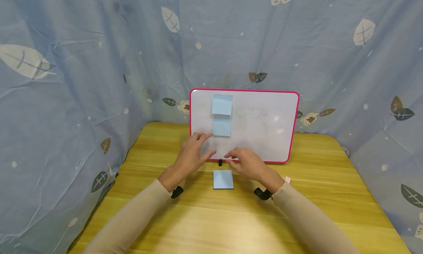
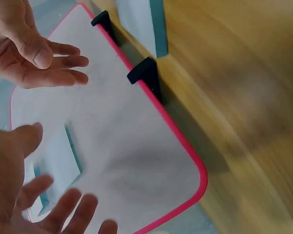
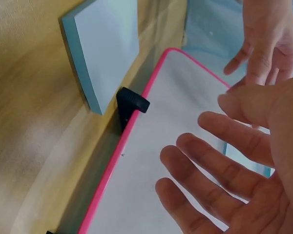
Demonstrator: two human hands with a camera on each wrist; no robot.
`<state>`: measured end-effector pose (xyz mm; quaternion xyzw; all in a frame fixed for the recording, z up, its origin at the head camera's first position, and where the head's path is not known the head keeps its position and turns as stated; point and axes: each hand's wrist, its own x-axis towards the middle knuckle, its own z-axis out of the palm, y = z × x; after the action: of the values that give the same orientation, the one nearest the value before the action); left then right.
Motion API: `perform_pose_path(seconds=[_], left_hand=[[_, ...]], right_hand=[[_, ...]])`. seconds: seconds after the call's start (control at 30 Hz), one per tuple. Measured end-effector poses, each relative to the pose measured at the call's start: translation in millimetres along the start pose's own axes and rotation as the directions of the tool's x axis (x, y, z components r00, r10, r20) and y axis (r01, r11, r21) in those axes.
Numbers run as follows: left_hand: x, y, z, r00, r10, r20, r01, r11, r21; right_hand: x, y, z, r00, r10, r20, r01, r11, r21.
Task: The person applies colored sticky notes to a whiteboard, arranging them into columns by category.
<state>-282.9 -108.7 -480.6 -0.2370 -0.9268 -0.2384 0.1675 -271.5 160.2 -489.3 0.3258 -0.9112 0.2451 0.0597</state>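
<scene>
Two light blue sticky notes are on the whiteboard (image 1: 261, 129), an upper note (image 1: 222, 104) directly above a lower note (image 1: 221, 125). My left hand (image 1: 191, 153) is in front of the board's lower left, fingers spread, its index fingertip by the lower note's bottom left corner; contact cannot be made out. My right hand (image 1: 249, 164) hovers by the board's bottom edge with fingers loosely bent and nothing in them. Between the wrists, on the table, lies a pad of blue sticky notes (image 1: 223, 179); the right wrist view shows the pad's thick side (image 3: 83, 68).
The pink-rimmed board leans upright at the back of the wooden table (image 1: 211, 221), held by black feet, one foot (image 1: 220, 162) showing between my hands. A small pink piece (image 1: 288, 179) lies beside my right wrist. Patterned blue curtain (image 1: 214, 44) surrounds the table's back and sides.
</scene>
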Motion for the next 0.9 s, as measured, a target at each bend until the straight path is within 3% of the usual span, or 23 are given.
perform_pose_path(seconds=[0.17,0.4,0.67,0.9], left_hand=[[-10.4,2.1,3.4,0.99,0.067,0.122,-0.067,0.998,-0.006],[-21.9,5.1,8.2,0.95,0.103,0.294,-0.108,0.994,0.001],[-29.8,10.9,16.7,0.903,0.145,0.404,-0.164,0.986,0.011],[-34.6,14.8,21.3,0.88,0.15,0.451,-0.192,0.98,0.049]], right_hand=[[-7,-1,2,0.998,-0.034,0.055,0.035,0.999,-0.007],[-13,-4,6,0.988,0.011,0.156,-0.007,1.0,-0.027],[-18,-4,13,0.975,-0.048,0.215,0.048,0.999,0.004],[-22,-6,19,0.97,-0.057,0.236,0.058,0.998,0.003]])
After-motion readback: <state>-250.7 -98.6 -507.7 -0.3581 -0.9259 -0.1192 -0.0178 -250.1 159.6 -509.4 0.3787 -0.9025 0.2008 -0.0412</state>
